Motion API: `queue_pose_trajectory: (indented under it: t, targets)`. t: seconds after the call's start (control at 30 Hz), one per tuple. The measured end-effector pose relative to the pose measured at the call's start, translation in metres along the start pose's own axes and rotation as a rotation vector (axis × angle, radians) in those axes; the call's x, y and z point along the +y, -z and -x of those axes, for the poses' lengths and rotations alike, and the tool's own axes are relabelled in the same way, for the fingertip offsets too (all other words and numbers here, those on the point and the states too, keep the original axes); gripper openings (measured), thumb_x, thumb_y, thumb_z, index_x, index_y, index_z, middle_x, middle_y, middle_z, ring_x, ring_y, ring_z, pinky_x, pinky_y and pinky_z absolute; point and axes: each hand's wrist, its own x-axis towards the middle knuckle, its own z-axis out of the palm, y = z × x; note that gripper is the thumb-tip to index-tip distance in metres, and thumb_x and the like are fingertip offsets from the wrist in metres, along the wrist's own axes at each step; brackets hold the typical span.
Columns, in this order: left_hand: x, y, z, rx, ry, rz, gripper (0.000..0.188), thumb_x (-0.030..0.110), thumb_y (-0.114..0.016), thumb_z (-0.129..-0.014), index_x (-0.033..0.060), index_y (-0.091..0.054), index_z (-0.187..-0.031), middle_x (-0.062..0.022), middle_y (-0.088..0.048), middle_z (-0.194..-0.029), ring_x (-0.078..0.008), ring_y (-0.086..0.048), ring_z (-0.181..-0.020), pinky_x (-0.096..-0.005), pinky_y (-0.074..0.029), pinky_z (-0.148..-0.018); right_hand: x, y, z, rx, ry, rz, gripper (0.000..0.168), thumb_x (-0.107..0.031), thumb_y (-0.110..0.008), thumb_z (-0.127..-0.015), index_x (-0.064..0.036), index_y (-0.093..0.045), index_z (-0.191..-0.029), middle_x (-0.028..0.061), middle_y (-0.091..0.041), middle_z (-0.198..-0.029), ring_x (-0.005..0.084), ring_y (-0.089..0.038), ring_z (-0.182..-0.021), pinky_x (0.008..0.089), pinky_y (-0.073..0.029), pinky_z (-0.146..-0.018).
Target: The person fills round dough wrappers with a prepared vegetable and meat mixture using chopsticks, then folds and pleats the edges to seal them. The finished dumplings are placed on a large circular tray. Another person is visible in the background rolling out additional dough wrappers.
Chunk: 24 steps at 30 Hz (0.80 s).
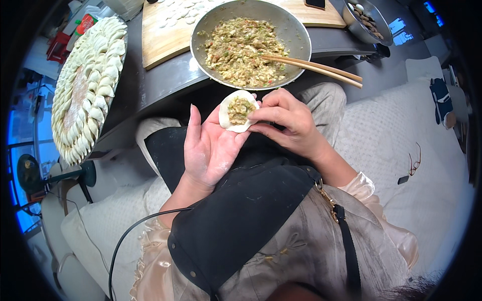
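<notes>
Palm up, my left hand (pixel 209 150) carries a round dumpling wrapper (pixel 223 114) on its fingers, the thumb standing away. A mound of chopped filling (pixel 239 110) sits in the middle of the flat dough. My right hand (pixel 292 122) pinches the wrapper's right edge between thumb and fingers. Just beyond both hands is a wide metal bowl (pixel 297 34) of the same kind of filling (pixel 241 52). A pair of wooden chopsticks (pixel 316 67) rests in it, the ends sticking out over the right rim.
Left stands a large round tray (pixel 75 98) ringed with shaped dumplings (pixel 99 88). A wooden board (pixel 162 49) with small dough discs (pixel 180 15) lies on the dark table (pixel 169 81). Elsewhere are a second metal bowl (pixel 350 17), a fan (pixel 29 174), eyeglasses (pixel 415 165) and a black cable (pixel 120 244).
</notes>
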Motion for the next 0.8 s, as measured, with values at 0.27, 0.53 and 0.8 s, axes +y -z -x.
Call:
queue_pose_trajectory:
  t: [0.27,0.53,0.8]
  targets:
    - [-0.006,0.003,0.006,-0.022,-0.085,-0.525,0.060,0.029,-0.054,-0.093,-0.0064,-0.031,-0.136,-0.0168,-0.044,-0.134,-0.0240,-0.044,-0.126,-0.0381,-0.033,-0.108,-0.005,0.001,-0.020,0.037,0.028,-0.006,0.017,-0.004,-0.074,-0.065,-0.005,-0.063,-0.078,0.0061,-0.053,-0.080,0.0227,-0.054,-0.076,0.0318,-0.043,-0.065]
    - [-0.010,0.002,0.012,0.125,-0.194,-0.946,0.046,0.012,-0.064,-0.087,-0.0071,-0.046,-0.125,-0.0147,-0.058,-0.116,-0.0207,-0.059,-0.104,-0.0327,-0.049,-0.091,-0.012,-0.005,-0.025,0.029,-0.023,-0.025,0.017,-0.006,-0.074,-0.067,-0.005,-0.062,-0.078,0.0064,-0.053,-0.082,0.0225,-0.054,-0.076,0.0316,-0.044,-0.066]
    - [-0.012,-0.001,0.013,0.148,-0.233,-0.944,0.040,0.009,-0.059,-0.089,-0.0073,-0.047,-0.124,-0.0168,-0.062,-0.107,-0.0215,-0.064,-0.094,-0.0313,-0.052,-0.085,-0.014,-0.003,-0.022,0.067,-0.190,-0.124,0.014,-0.006,-0.068,-0.076,-0.002,-0.063,-0.089,0.0084,-0.057,-0.086,0.0212,-0.057,-0.080,0.0303,-0.047,-0.070]
